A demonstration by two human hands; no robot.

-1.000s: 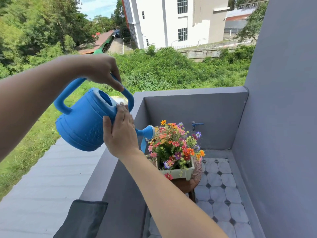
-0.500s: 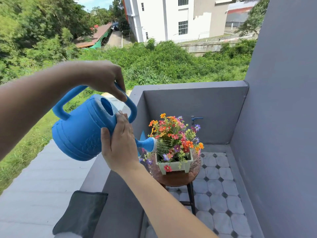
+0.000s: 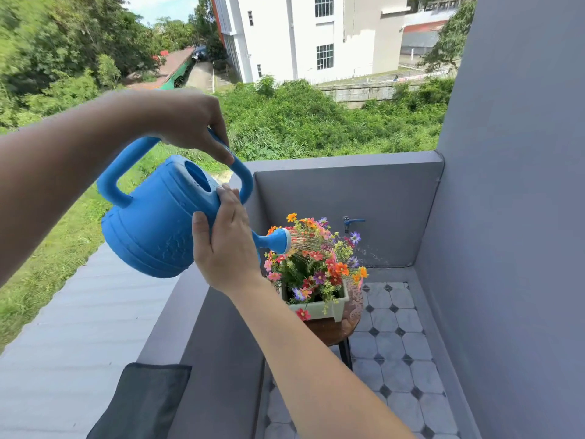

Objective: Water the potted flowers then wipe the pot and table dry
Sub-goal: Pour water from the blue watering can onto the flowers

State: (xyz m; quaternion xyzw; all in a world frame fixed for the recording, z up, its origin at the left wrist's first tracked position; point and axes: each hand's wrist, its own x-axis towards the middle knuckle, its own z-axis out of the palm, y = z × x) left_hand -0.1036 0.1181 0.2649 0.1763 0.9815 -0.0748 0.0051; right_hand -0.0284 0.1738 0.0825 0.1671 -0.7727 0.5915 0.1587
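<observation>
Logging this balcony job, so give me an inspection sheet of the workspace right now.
Surface: round wooden table, wet at its right edge.
Job's things: blue watering can tilted, spraying the flowers in the pale green pot; dark cloth on the ledge.
Clutter: nothing seen.
Grippers: left hand grips the can's top handle; right hand rests flat against its side.
Cables: nothing seen.
Surroundings: grey walls, blue tap, tiled floor, greenery beyond.

The watering can [image 3: 152,223] is at the left, above the parapet ledge [image 3: 177,318], and its spray head [image 3: 280,240] reaches over the flowers [image 3: 316,258]. These stand in a pot [image 3: 316,310] on a small round table [image 3: 329,332], which is on the tiled floor [image 3: 395,343]. A tap [image 3: 349,221] is on the far wall [image 3: 380,191] behind them. At near left a cloth [image 3: 142,403] lies, it seems, on the ledge.
</observation>
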